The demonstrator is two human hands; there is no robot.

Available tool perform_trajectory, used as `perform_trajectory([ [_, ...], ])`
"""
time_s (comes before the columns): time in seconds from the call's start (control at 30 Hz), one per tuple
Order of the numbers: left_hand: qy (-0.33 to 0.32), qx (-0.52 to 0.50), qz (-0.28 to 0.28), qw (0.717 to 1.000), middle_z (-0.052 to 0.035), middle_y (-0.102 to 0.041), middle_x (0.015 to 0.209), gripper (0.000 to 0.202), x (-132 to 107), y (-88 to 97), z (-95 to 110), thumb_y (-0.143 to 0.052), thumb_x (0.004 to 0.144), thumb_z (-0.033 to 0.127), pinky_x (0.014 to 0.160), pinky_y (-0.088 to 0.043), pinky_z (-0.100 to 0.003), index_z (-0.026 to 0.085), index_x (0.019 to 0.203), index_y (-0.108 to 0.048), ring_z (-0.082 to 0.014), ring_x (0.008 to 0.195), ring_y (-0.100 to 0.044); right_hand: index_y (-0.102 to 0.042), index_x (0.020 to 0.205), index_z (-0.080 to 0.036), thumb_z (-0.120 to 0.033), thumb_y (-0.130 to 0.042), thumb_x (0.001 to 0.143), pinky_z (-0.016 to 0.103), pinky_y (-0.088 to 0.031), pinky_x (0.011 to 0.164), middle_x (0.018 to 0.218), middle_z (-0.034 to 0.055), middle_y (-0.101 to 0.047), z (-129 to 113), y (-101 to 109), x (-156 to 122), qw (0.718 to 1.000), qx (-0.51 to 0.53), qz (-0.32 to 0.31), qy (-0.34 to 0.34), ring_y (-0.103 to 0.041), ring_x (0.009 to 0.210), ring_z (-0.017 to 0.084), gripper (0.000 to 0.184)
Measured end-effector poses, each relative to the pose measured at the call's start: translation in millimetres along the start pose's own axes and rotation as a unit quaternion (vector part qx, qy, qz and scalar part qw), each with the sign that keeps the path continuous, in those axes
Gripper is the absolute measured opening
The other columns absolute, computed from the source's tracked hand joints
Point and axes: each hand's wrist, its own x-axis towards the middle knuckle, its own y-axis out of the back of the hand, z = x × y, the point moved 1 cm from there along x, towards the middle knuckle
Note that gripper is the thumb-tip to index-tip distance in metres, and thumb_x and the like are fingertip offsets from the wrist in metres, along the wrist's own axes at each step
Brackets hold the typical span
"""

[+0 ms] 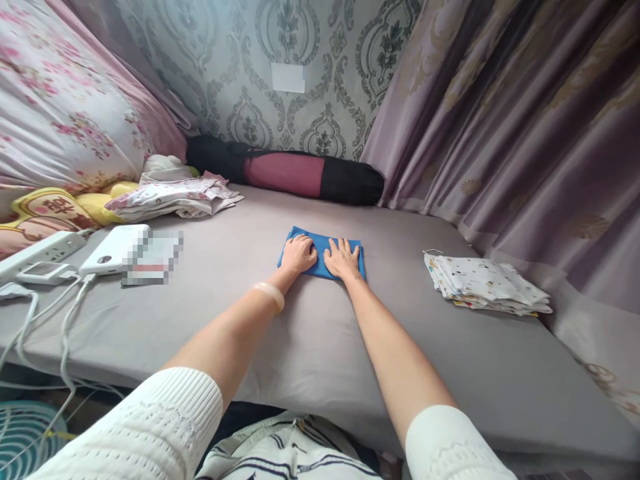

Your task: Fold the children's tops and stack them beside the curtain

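A small blue cloth (320,241) lies flat on the grey bed sheet (320,333), folded into a rectangle. My left hand (299,255) rests on its left half with the fingers curled down onto the fabric. My right hand (342,257) lies flat on its right half, fingers spread. Both arms reach straight out from white knitted sleeves. A pale bangle sits on my left wrist.
A stack of folded printed cloths (487,283) lies at the right. Folded floral clothes (175,197) sit at the back left, by a black and pink bolster (290,173). A power strip (43,250), power bank (115,248) and cables lie at the left edge. Curtains hang on the right.
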Motion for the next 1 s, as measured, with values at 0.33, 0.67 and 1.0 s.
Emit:
perform_trajectory([
  [0.33,0.018,0.068,-0.099,0.993,-0.0169,-0.032,0.155,0.056,9,-10.7,-3,-0.032,0.096,0.043,0.114,-0.019,-0.059,0.014,0.142,-0.043,-0.0329,0.145,-0.024,-0.032,0.15,-0.019,-0.039,-0.025,0.098,0.054,-0.005,0.116,0.159,0.0119,-0.023,-1,2,-1,1.0,0.001,-0.006,-0.002,-0.016,0.147,0.026,0.056],
  [0.67,0.018,0.071,-0.119,0.99,-0.0072,-0.044,0.15,0.048,17,-3.6,-2,-0.027,0.098,0.035,0.113,-0.024,-0.056,0.022,0.14,-0.046,-0.032,0.142,-0.03,-0.036,0.148,-0.013,-0.026,-0.028,0.094,0.056,-0.006,0.115,0.158,0.0161,-0.024,-11,13,4,1.0,0.018,-0.02,-0.002,-0.015,0.147,0.028,0.056],
  [1.0,-0.009,0.071,-0.09,0.993,-0.0084,-0.041,0.152,0.048,21,-13.5,-14,-0.029,0.098,0.032,0.114,-0.021,-0.059,0.021,0.14,-0.047,-0.0314,0.143,-0.029,-0.034,0.15,-0.017,-0.032,-0.023,0.098,0.054,-0.007,0.116,0.159,0.0112,-0.025,-29,-4,6,0.999,0.032,0.0,0.04,-0.017,0.147,0.026,0.055],
])
